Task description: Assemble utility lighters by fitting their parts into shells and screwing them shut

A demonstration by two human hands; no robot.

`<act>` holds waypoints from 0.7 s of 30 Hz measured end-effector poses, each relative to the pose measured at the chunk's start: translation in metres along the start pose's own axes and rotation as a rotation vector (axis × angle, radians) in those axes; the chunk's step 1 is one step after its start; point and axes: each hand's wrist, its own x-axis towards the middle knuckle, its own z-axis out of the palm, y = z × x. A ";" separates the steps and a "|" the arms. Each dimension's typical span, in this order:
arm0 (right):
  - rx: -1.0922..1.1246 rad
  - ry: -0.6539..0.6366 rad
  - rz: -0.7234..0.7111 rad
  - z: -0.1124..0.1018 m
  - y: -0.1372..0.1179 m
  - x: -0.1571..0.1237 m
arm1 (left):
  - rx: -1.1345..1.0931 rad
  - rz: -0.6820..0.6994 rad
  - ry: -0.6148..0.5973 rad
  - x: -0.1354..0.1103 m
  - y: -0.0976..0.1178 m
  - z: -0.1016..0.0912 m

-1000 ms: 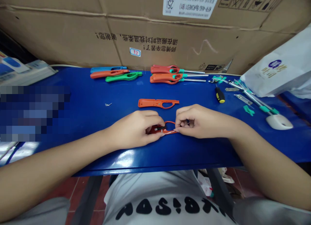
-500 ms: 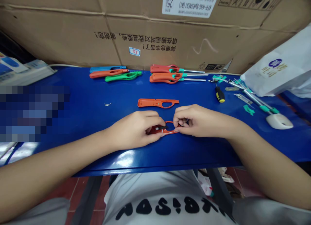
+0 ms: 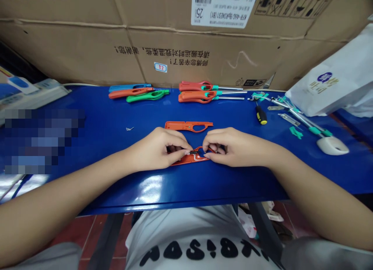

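An orange half shell of a long-nosed lighter [image 3: 183, 161] lies on the blue table before me, partly covered by both hands. My left hand [image 3: 163, 148] pinches a small black part [image 3: 193, 152] at the middle of this shell, with thumb and forefinger together. A thin white wire [image 3: 196, 158] curves beside the black part. My right hand [image 3: 223, 146] is closed round the handle-loop end of the shell, fingertips at its rim; its other fingers are curled. Just behind my hands lies the other orange half shell [image 3: 177, 125], inner side up.
Blue, orange and green lighter bodies [image 3: 147, 95] lie at the back left. Orange lighters with metal tubes [image 3: 198, 97] lie beside them, before a cardboard box [image 3: 96, 60]. To the right are a screwdriver [image 3: 261, 113], teal pieces [image 3: 296, 132] and a white bag [image 3: 314, 87]. Small screws [image 3: 129, 128] lie left.
My left hand has shifted slightly left and its fingertips now sit on the black part, so more of the shell and white wire shows. My right hand has moved slightly left. The view has tilted up a little.
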 end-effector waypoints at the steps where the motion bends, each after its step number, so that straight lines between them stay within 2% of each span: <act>1: -0.006 0.010 -0.008 0.001 0.000 0.001 | -0.005 -0.001 0.002 0.000 -0.001 0.000; 13: -0.138 0.019 -0.053 0.016 -0.001 0.009 | 0.032 -0.006 0.012 0.000 -0.003 0.004; 18: -0.150 -0.010 -0.050 0.015 -0.004 0.008 | 0.066 0.017 -0.055 -0.003 0.005 0.001; 21: -0.156 -0.003 -0.068 0.016 -0.003 0.008 | 0.162 0.030 -0.084 -0.006 0.012 0.001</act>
